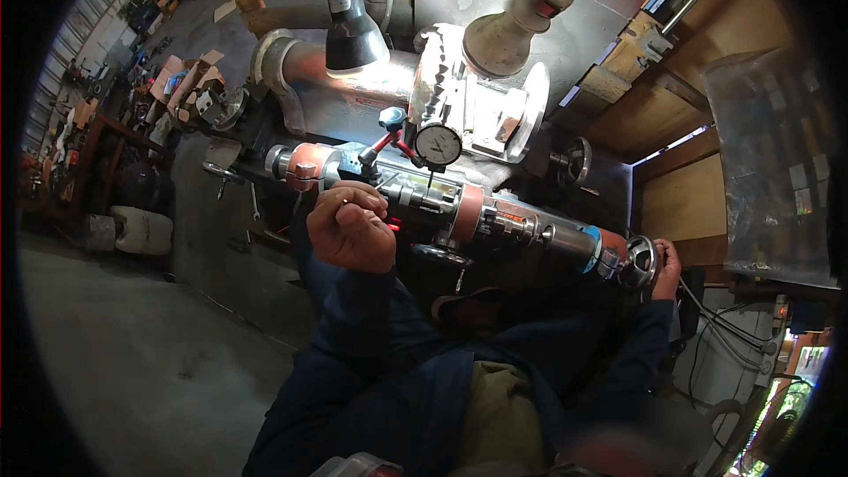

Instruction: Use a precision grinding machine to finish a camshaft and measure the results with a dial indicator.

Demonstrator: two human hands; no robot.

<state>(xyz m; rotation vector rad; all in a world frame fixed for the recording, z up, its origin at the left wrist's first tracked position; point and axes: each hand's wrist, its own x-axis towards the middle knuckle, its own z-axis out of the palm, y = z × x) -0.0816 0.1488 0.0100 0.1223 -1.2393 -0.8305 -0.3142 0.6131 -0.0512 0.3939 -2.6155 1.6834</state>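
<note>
Bench machine with dial gauge, two hands, two lamps

Nearest: one pair of dark blue sleeves (358,305), reaching in from below.

Hands, two. Left hand (353,228): raised in front of the machine, wrist bent up, fingers curled in and thumb folded close to them; a tiny pale spot shows at the fingertips, and whether anything is held cannot be told. Right hand (669,269): arm stretched out to the side, hand against the outer rim of a chrome handwheel (642,262) at the machine's right end; fingers bent, tightness of grip cannot be told.

Handwheels, three in all: the one at the right hand, a second (442,254) low on the front, a third (579,162) farther back.

Orange-red blocks, three, spaced along the metal bar; the middle one (465,212) stands right of the gauge.

Dial gauge (438,144), one: round white face, marks too small to read; its stem points down over the bar, near and beyond the left hand.

Lamps, two: one black (353,35), one beige (508,31) with a red patch.

Farther off: one plastic sheet (751,159) with pale labels, illegible; one white jug (144,231) on the left.
</note>
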